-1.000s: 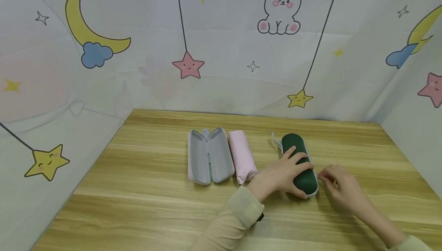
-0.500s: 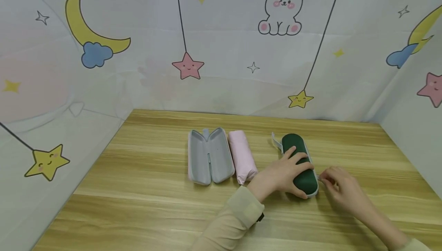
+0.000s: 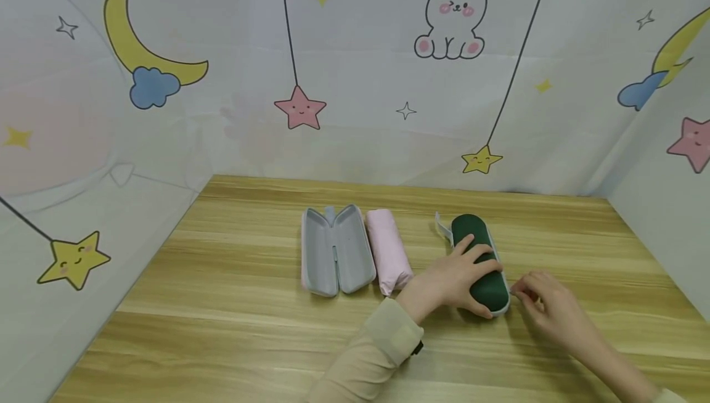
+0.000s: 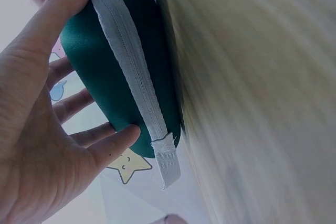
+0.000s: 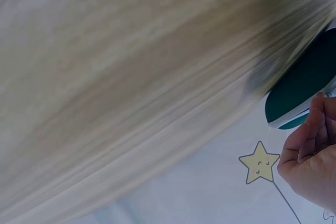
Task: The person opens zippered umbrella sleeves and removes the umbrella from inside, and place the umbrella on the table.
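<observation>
A dark green zippered case with a light grey zipper band lies on the wooden table, right of the middle. My left hand grips it from above, fingers spread over the top and thumb at the near end. In the left wrist view the zipper band runs along the case's side to a fabric tab. At the case's right edge my right hand pinches a small zipper pull, mostly hidden by the fingertips. In the right wrist view the right hand has its fingertips against the case's zipper.
An open case with a grey inside lies left of the middle, hinged flat. Between it and the green case is a pink wrapped roll. A white printed cloth stands behind the wooden table and at both sides.
My right hand has shifted slightly toward the near end along the green case's zipper edge. My left hand keeps its grip, and the case stays in place.
</observation>
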Demonstrator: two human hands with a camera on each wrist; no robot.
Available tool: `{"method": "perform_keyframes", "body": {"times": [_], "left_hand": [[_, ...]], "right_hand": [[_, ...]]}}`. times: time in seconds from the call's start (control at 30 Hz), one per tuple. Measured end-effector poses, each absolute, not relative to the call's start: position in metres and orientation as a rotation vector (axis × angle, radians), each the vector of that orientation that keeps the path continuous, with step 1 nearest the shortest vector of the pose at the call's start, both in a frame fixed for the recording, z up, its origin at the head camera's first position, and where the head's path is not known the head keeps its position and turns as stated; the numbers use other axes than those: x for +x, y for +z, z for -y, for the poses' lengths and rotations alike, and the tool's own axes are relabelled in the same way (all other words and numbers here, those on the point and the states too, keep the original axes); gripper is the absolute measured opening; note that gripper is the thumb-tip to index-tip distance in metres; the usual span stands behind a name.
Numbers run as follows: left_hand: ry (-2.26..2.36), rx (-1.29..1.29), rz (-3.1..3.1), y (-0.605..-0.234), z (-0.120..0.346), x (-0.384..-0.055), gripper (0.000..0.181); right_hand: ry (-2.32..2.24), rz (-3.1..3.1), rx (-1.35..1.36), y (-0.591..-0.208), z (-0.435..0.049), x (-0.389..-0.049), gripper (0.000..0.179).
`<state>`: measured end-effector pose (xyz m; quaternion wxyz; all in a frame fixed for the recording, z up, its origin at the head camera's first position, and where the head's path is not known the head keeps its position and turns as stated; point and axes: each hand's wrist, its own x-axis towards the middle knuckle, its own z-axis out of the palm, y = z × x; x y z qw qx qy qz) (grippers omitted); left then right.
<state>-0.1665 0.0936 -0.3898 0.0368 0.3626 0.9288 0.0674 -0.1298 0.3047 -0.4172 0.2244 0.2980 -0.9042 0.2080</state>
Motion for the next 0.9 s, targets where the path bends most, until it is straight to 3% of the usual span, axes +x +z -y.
{"method": "perform_keyframes", "body": {"times": [0.9], "left_hand": [[0.215, 1.127, -2.85, -0.388, -0.092, -0.166, 0.079]], "right_hand": [[0.612, 2.496, 0.778, -0.421, -0.304, -0.116, 0.032]]}}
